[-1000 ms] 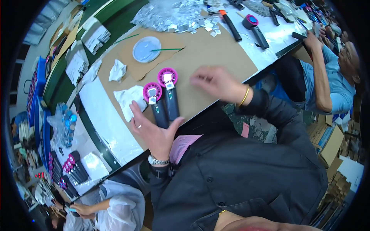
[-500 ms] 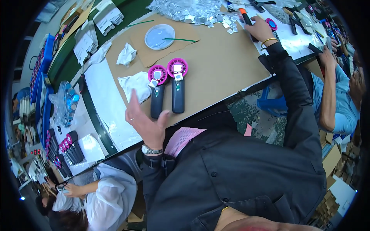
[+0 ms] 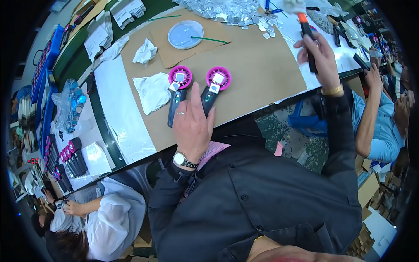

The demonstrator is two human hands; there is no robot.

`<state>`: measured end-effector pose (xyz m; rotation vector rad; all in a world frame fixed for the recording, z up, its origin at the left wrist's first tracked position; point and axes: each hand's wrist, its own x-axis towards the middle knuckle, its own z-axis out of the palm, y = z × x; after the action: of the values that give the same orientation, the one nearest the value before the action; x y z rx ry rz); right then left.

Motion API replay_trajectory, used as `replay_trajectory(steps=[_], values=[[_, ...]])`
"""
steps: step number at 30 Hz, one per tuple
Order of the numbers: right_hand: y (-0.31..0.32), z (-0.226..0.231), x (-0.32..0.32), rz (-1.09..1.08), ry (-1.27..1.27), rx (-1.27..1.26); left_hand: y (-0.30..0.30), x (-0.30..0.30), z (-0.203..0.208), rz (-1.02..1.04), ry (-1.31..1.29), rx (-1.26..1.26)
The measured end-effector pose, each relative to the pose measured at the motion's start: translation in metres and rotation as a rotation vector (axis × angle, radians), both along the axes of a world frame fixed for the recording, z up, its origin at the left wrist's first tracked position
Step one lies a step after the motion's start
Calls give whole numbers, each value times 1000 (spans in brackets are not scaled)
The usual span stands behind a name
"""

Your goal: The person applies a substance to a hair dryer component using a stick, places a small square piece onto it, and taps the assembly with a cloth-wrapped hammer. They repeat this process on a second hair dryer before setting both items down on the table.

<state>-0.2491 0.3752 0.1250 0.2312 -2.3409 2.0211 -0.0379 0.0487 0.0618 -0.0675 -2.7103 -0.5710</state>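
I see the right hand (image 3: 322,56) closed round a black-handled tool (image 3: 307,31), seemingly a tool-handling step. The left hand (image 3: 193,126) spreads thumb and forefinger by the right fan (image 3: 210,97), its grip unclear; the left fan (image 3: 176,98) lies near, on cardboard (image 3: 257,74). Working there calls for steadying.

Blue stool (image 3: 305,123) (pink scrap (image 3: 279,149) nearby)

The left hand (image 3: 192,124) hides one handle's (image 3: 209,100) lower end; the top edge crops a silvery heap (image 3: 231,9)

Left forefinger (image 3: 196,101) extended, right hand (image 3: 324,60) curled
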Motion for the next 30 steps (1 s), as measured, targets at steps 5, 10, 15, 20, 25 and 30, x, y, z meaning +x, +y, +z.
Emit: replay_trajectory(steps=[5, 10, 15, 20, 25, 30], values=[[11, 17, 117, 277, -207, 83, 3, -4, -10, -76, 18, -15], [-10, 24, 161, 351, 175, 486, 9, -8, -6, -61, -11, 40], [-19, 29, 168, 420, 227, 545, 9, -5, -6, -28, -73, 97], [-20, 20, 165, 418, 315, 617, 6, -6, -4, -22, -65, 121], [-23, 20, 158, 451, 337, 643, 5, -7, -5, -24, -71, 121], [-25, 18, 152, 465, 325, 691, 4, -9, -3, -35, -81, 94]])
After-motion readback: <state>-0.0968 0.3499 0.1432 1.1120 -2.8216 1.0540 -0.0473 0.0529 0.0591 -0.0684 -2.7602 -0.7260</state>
